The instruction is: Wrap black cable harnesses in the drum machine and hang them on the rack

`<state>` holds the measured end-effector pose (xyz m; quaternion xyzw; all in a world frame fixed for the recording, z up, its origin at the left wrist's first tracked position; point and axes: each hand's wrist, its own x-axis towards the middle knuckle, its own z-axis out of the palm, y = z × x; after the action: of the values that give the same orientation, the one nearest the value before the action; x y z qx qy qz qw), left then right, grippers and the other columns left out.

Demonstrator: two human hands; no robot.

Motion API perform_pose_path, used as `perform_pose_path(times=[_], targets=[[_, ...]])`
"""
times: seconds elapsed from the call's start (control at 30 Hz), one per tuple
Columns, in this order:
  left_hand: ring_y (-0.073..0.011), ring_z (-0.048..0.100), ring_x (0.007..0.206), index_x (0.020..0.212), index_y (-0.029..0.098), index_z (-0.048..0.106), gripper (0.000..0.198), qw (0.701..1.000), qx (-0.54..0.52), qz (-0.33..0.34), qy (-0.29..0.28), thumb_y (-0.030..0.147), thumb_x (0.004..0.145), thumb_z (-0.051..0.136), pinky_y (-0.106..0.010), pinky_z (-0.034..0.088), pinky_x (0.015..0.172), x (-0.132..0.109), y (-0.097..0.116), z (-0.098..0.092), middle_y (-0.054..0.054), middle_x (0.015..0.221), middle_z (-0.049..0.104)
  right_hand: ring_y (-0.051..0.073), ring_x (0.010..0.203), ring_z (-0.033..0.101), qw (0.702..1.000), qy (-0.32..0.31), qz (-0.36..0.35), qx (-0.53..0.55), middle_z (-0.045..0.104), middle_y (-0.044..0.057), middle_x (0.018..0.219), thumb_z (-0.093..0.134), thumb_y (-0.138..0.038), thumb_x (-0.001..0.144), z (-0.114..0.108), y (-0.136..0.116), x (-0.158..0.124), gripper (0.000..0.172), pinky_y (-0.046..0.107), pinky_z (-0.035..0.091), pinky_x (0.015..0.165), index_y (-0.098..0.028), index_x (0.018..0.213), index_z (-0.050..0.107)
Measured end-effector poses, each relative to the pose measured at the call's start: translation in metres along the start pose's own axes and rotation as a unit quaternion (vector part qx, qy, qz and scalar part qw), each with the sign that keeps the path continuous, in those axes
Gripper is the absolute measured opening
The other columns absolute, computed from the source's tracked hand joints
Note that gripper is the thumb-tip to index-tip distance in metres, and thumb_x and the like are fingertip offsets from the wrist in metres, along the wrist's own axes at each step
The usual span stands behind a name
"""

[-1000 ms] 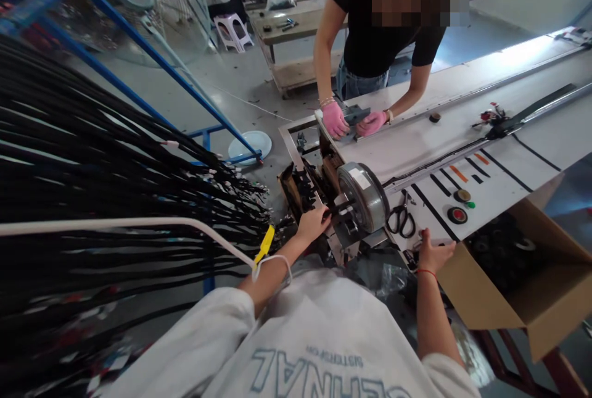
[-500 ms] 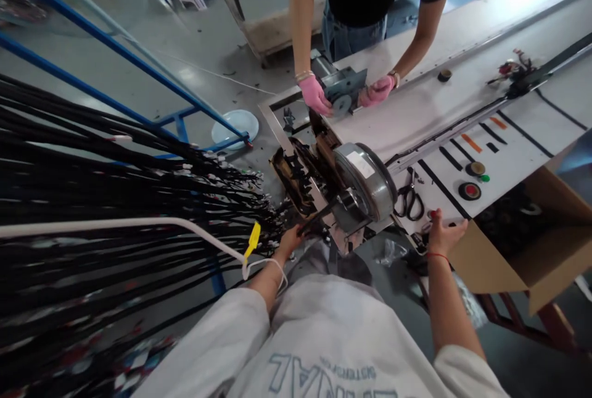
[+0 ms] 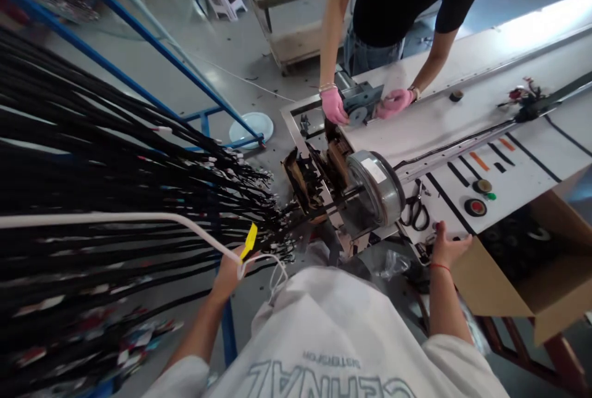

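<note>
The left hand (image 3: 230,271) has been drawn away from the reel (image 3: 383,197), past the desk's end and over to the hanging cables (image 3: 115,182); half a second ago it was placed much nearer the reel. With it, the black strand (image 3: 330,203) has been stretched out: it is now led from the reel across the metal frame (image 3: 295,129) toward the left hand. By this, a longer run of strand appears to have been pulled free, so the work in hand is judged to be mid-pull, with no cut to be seen. The left hand seems to be clamped on the strand's end. The right hand (image 3: 448,248) has been kept at the desk (image 3: 435,123) edge, thumb and fingers spread apart, between the scissors (image 3: 419,199) and the box (image 3: 490,287).

The left fingers are partly covered by the yellow tag (image 3: 249,242) and white cord (image 3: 271,256), so the exact grip cannot be made out. The strand's far end is lost against the equally dark cables. Whether anything is pressed by the right thumb cannot be told. The co-worker's head is cut off.
</note>
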<state>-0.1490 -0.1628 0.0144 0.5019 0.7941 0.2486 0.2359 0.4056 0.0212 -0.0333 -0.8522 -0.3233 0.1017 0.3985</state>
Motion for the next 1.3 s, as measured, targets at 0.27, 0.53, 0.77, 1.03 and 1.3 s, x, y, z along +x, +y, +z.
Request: perform_pose_path(times=[0.27,0.53,0.77,1.03,1.3], targets=[[-0.0188,0.055,0.060,0.065,0.020,0.053,0.053,0.994,-0.098,-0.019,-0.037,0.069,0.080,0.040,-0.030,0.048,0.060,-0.003,0.037,0.021,-0.002,0.059,0.055,0.040,0.136,0.031,1.000,-0.016,-0.015,0.002,0.035,0.034,0.142,0.058,-0.076,0.071,0.001,-0.003,0.001,0.115,0.049,0.023,0.113,0.009,0.141,0.028],[-0.0169,0.050,0.057,0.070,0.022,0.052,0.040,0.993,-0.081,-0.018,-0.079,0.060,0.078,0.043,-0.027,0.042,0.058,0.011,0.075,0.037,0.002,0.057,0.050,0.040,0.135,0.032,1.000,-0.025,0.000,0.006,0.037,0.031,0.143,0.059,-0.074,0.071,0.001,-0.004,0.000,0.110,0.049,0.026,0.112,0.005,0.143,0.029],[-0.0221,0.060,0.071,0.077,0.021,0.057,0.032,0.996,-0.064,0.021,-0.050,0.052,0.075,0.051,-0.031,0.047,0.069,0.028,0.092,0.058,-0.004,0.071,0.063,0.040,0.136,0.030,0.999,-0.036,0.008,0.009,0.035,0.032,0.144,0.059,-0.069,0.073,-0.001,-0.009,-0.001,0.109,0.050,0.025,0.112,0.007,0.144,0.025],[-0.0195,0.062,0.067,0.076,0.019,0.063,0.038,0.991,-0.091,0.084,-0.052,0.054,0.082,0.050,-0.029,0.049,0.069,0.046,0.107,0.085,-0.002,0.069,0.066,0.039,0.135,0.031,0.999,-0.036,-0.002,0.009,0.036,0.030,0.144,0.058,-0.069,0.075,0.000,-0.007,-0.001,0.104,0.052,0.024,0.113,0.002,0.144,0.028],[-0.0215,0.065,0.077,0.083,0.019,0.065,0.039,0.988,-0.090,0.117,-0.047,0.055,0.086,0.048,-0.030,0.050,0.076,0.062,0.133,0.102,-0.005,0.080,0.071,0.040,0.135,0.030,0.999,-0.034,-0.009,0.003,0.035,0.031,0.145,0.057,-0.068,0.076,0.002,-0.005,-0.001,0.102,0.051,0.026,0.112,0.003,0.144,0.027]])
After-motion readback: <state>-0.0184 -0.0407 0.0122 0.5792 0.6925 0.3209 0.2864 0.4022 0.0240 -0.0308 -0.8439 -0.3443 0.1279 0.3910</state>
